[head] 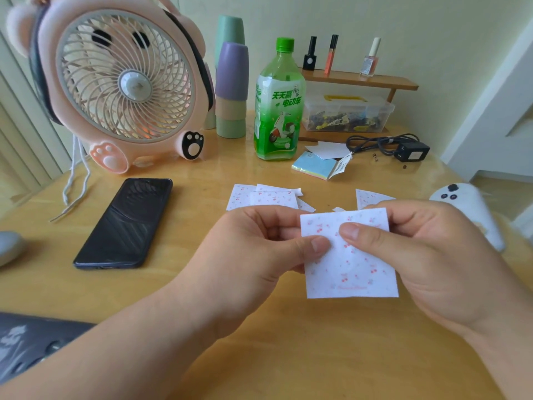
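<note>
A small square of white paper with a red cherry print [350, 267] is held above the wooden table [202, 284], near its front. My left hand [253, 249] pinches its upper left edge between thumb and fingers. My right hand [427, 255] pinches its upper middle, thumb on the front face, fingers behind. Several more pieces of the same printed paper [265, 197] lie flat on the table just beyond my hands, and one more piece [367, 197] shows behind my right hand.
A black phone [127, 223] lies to the left. Behind stand a pink bear-shaped fan [124, 82], stacked cups [232, 82], a green bottle [278, 105], a coloured note pad [315, 167], a clear box [346, 114] under a wooden shelf, and a black charger [409, 150]. A white plush toy [467, 209] sits right.
</note>
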Demonstrator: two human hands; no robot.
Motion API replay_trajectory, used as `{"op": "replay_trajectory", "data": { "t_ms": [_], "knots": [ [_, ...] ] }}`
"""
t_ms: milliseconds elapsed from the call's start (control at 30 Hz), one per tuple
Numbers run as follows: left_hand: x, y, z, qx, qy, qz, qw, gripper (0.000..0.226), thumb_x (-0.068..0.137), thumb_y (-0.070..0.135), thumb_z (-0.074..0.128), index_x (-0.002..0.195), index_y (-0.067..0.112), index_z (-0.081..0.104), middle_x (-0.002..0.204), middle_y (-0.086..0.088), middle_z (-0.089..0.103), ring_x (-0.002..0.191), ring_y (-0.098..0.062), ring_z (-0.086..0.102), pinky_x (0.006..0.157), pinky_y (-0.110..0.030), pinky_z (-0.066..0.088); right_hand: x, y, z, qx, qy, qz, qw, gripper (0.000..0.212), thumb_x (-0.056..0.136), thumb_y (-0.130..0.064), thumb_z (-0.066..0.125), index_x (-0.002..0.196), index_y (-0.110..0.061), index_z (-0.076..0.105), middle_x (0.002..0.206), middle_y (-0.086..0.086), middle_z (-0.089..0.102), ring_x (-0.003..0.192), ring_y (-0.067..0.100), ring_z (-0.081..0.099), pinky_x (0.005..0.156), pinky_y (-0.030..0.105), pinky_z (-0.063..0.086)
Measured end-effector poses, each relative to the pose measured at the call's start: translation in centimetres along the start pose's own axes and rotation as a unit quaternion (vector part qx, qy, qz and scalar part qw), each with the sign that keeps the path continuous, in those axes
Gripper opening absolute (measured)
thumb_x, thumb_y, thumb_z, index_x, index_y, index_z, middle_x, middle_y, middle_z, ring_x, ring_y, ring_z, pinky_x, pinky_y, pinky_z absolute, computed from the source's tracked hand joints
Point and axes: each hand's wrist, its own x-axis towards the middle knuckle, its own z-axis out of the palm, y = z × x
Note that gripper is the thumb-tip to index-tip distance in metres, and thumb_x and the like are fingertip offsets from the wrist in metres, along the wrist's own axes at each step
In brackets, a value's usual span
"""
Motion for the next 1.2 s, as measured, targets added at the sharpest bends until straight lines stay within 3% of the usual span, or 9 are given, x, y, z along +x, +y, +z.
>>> {"op": "replay_trajectory", "data": {
  "t_ms": [100, 233, 400, 533, 600, 767, 867, 967, 1200],
  "knots": [
    [0.0, 0.0, -0.1, 0.008, -0.024, -0.019, 0.999, 0.008, 0.075, 0.019, 0.079, 0.078, 0.012, 0.079, 0.094, -0.016, 0.078, 0.089, -0.031, 0.075, 0.09, -0.042, 0.058, 0.1, 0.0, -0.1, 0.013, -0.004, 0.01, 1.0, 0.062, 0.063, -0.058, 0.084, 0.093, -0.003, 0.077, 0.095, 0.036, 0.069, 0.091, 0.058, 0.063, 0.082, 0.077, 0.048],
    [0.1, -0.1, -0.1, 0.011, -0.013, -0.027, 0.999, 0.014, 0.073, 0.026, 0.08, 0.062, 0.017, 0.075, 0.09, -0.022, 0.076, 0.081, -0.031, 0.068, 0.085, -0.044, 0.055, -0.1, -0.1, -0.2, 0.062, -0.064, 0.034, 0.995, 0.027, 0.074, -0.025, 0.077, 0.096, -0.01, 0.08, 0.098, 0.017, 0.078, 0.095, 0.036, 0.075, 0.092, 0.061, 0.055],
    [0.3, -0.1, -0.3, -0.038, 0.03, -0.032, 0.998, 0.022, 0.068, 0.026, 0.083, 0.058, 0.017, 0.066, 0.075, -0.007, 0.065, 0.068, -0.017, 0.054, 0.065, -0.027, 0.046, 0.1, -0.7, -0.5, 0.172, -0.148, 0.073, 0.971, 0.029, 0.08, -0.008, 0.075, 0.109, -0.003, 0.077, 0.115, 0.022, 0.074, 0.11, 0.035, 0.071, 0.093, 0.039, 0.058],
    [0.2, 0.3, -0.1, -0.105, 0.046, -0.047, 0.992, 0.031, 0.066, 0.021, 0.091, 0.061, 0.014, 0.061, 0.075, -0.005, 0.061, 0.065, -0.013, 0.054, 0.061, -0.024, 0.043, 0.2, -0.4, -0.7, 0.185, -0.176, 0.079, 0.964, 0.056, 0.065, -0.037, 0.089, 0.107, -0.002, 0.077, 0.116, 0.02, 0.073, 0.101, 0.025, 0.064, 0.082, 0.033, 0.05],
    [0.2, 0.4, 0.1, -0.128, 0.053, -0.064, 0.988, 0.024, 0.064, 0.026, 0.083, 0.063, 0.016, 0.062, 0.074, -0.003, 0.061, 0.062, -0.011, 0.055, 0.064, -0.026, 0.041, 0.0, -0.3, -0.3, 0.181, -0.185, 0.072, 0.963, 0.053, 0.065, -0.034, 0.089, 0.107, -0.004, 0.077, 0.113, 0.015, 0.073, 0.097, 0.022, 0.063, 0.079, 0.028, 0.052],
    [0.4, 0.2, 0.3, -0.19, 0.043, -0.112, 0.974, 0.023, 0.065, 0.023, 0.082, 0.082, 0.014, 0.07, 0.076, 0.001, 0.062, 0.061, -0.01, 0.054, 0.065, -0.026, 0.042, -0.5, -0.4, 0.7, 0.092, -0.131, 0.005, 0.987, 0.037, 0.081, -0.014, 0.073, 0.117, -0.009, 0.073, 0.117, 0.01, 0.075, 0.114, 0.028, 0.069, 0.103, 0.043, 0.054],
    [0.4, 0.2, 0.4, -0.227, 0.04, -0.116, 0.966, 0.019, 0.066, 0.02, 0.081, 0.082, 0.012, 0.074, 0.075, -0.001, 0.065, 0.059, -0.011, 0.054, 0.059, -0.023, 0.047, -0.5, -0.4, 0.9, 0.065, -0.128, 0.028, 0.989, 0.033, 0.076, -0.017, 0.076, 0.108, -0.015, 0.078, 0.111, 0.007, 0.077, 0.108, 0.025, 0.072, 0.099, 0.042, 0.055],
    [0.4, 0.1, 0.4, -0.234, 0.035, -0.115, 0.965, 0.017, 0.069, 0.02, 0.08, 0.082, 0.011, 0.076, 0.075, -0.001, 0.066, 0.059, -0.011, 0.054, 0.058, -0.022, 0.048, -0.4, 0.1, 1.2, 0.119, -0.133, 0.066, 0.982, 0.032, 0.073, -0.012, 0.075, 0.105, -0.013, 0.078, 0.108, 0.011, 0.077, 0.097, 0.019, 0.072, 0.081, 0.029, 0.056],
    [0.3, 0.0, 0.6, -0.148, 0.066, -0.076, 0.984, 0.017, 0.066, 0.028, 0.081, 0.066, 0.018, 0.068, 0.067, 0.004, 0.06, 0.061, -0.009, 0.052, 0.064, -0.026, 0.04, -0.1, 0.9, 2.4, 0.22, -0.087, 0.149, 0.96, 0.038, 0.072, -0.009, 0.071, 0.109, -0.002, 0.075, 0.113, 0.02, 0.073, 0.085, 0.017, 0.063, 0.071, 0.031, 0.044]
  ]
}}
